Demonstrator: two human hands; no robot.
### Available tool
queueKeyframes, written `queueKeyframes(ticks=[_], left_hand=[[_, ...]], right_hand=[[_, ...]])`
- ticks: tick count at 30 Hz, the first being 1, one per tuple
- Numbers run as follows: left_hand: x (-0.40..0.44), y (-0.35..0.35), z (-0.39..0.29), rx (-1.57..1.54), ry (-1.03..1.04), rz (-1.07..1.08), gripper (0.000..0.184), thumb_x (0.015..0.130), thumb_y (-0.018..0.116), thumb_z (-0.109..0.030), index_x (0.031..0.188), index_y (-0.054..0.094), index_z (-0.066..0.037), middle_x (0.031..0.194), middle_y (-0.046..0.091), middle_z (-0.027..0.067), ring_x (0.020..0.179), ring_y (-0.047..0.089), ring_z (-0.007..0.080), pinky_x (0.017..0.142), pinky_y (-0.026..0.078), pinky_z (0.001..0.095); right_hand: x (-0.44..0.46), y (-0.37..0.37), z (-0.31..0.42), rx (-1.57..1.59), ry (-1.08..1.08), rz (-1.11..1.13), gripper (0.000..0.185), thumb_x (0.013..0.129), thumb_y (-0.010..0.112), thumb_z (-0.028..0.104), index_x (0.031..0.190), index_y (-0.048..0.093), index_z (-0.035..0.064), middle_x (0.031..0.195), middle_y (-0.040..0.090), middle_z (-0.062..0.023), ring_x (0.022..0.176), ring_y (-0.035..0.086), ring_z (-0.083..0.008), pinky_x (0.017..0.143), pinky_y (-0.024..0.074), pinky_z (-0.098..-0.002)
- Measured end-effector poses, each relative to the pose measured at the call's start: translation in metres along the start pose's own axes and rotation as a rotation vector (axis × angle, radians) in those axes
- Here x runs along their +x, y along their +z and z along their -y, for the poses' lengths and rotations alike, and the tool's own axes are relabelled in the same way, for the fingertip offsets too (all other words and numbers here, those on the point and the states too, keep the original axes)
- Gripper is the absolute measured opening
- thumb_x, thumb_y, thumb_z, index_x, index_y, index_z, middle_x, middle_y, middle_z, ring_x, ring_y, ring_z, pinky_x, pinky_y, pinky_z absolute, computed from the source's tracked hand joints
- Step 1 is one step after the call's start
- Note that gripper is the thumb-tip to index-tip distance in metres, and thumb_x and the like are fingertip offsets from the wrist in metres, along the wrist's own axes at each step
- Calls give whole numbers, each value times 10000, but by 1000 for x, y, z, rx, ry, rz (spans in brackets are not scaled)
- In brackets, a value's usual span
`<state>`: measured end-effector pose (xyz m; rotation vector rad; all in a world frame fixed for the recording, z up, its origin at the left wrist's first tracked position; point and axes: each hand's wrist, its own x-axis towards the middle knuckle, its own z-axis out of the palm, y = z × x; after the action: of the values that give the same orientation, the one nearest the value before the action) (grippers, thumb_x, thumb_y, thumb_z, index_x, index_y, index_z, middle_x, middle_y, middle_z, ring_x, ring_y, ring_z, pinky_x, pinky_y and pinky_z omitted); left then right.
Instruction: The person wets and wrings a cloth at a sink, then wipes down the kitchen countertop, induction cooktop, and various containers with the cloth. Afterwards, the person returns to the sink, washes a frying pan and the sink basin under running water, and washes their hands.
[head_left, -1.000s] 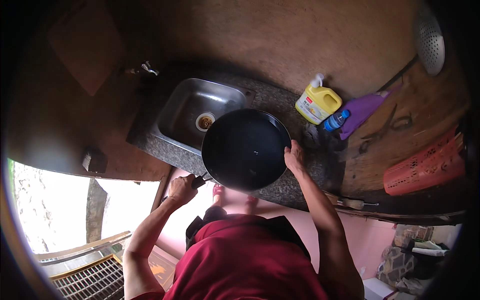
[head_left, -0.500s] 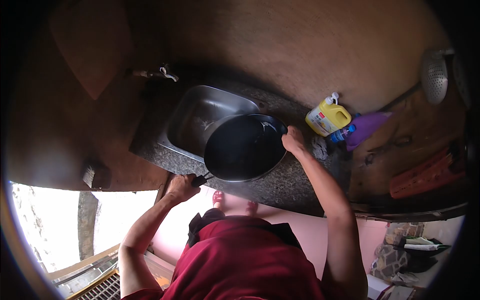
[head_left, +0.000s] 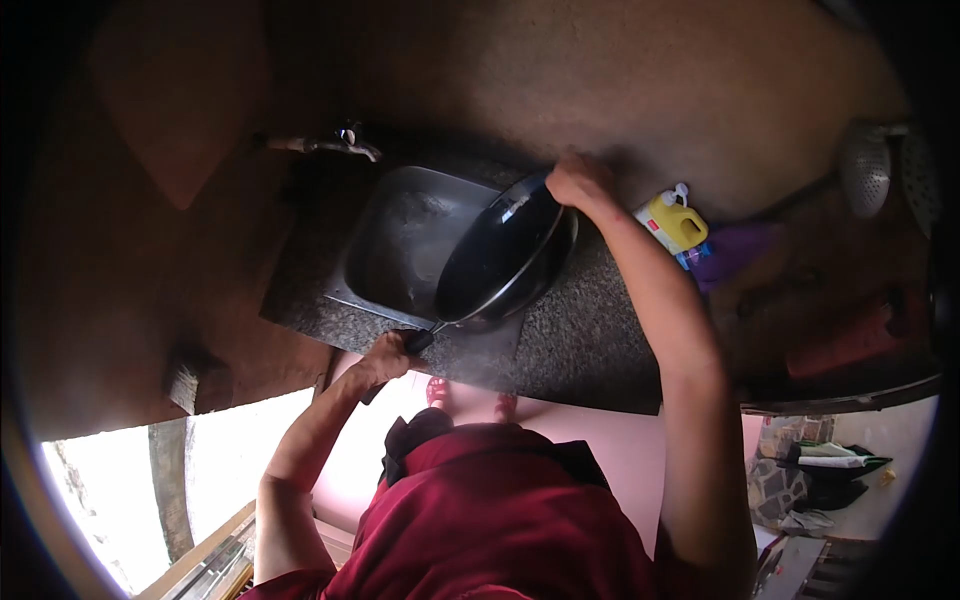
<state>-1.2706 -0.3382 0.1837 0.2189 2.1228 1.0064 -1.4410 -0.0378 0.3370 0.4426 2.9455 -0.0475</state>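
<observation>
A black frying pan [head_left: 500, 245] is tilted over the right side of the steel sink [head_left: 385, 225], its inside facing left toward the basin. My left hand [head_left: 385, 358] is closed around the pan's black handle near the counter's front edge. At the far side, my right hand [head_left: 580, 182] grips the pan's rim with bent fingers; part of that grip is hidden. Wet-looking marks show on the basin floor.
A tap [head_left: 340, 147] juts from the wall behind the sink. On the granite counter [head_left: 590, 335], a yellow bottle with a white pump [head_left: 677, 222] stands right of my right forearm, beside a purple item [head_left: 735, 255]. A perforated skimmer [head_left: 865, 170] hangs at far right.
The pan has tipped from nearly level to steeply tilted toward the sink. My right hand has risen with the far rim, while my left hand moved slightly right with the handle.
</observation>
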Motion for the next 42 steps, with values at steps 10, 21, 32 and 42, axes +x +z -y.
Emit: queueKeyframes(ticks=[10, 21, 32, 42], left_hand=[[33, 42, 16, -728, 112, 235, 223, 715, 702, 21, 893, 574, -21, 634, 508, -12, 524, 449, 67, 462, 372, 240], [27, 49, -28, 440, 192, -310, 467, 718, 721, -422, 1032, 587, -103, 816, 669, 160, 791, 652, 347, 720, 521, 448], [40, 103, -105, 600, 114, -202, 468, 689, 750, -451, 975, 591, -116, 855, 675, 112, 836, 649, 328, 751, 510, 446], [36, 131, -105, 528, 127, -290, 355, 702, 758, -323, 893, 565, -94, 796, 664, 127, 757, 640, 348, 651, 480, 458]], right_hand=[[-20, -89, 35, 141, -276, -196, 394, 824, 567, 419, 970, 687, 74, 1018, 657, -147, 1005, 606, -327, 867, 471, -402], [15, 36, -273, 778, 542, 130, 364, 857, 586, 423, 997, 626, 90, 838, 680, -68, 765, 616, -142, 671, 474, -381], [58, 107, -318, 1752, 451, 280, 509, 905, 536, 453, 1166, 514, 17, 1030, 650, -112, 909, 606, -192, 828, 473, -354], [20, 112, -301, 1272, 232, 325, 297, 895, 588, 303, 1041, 627, 47, 865, 668, -76, 687, 612, -123, 605, 506, -260]])
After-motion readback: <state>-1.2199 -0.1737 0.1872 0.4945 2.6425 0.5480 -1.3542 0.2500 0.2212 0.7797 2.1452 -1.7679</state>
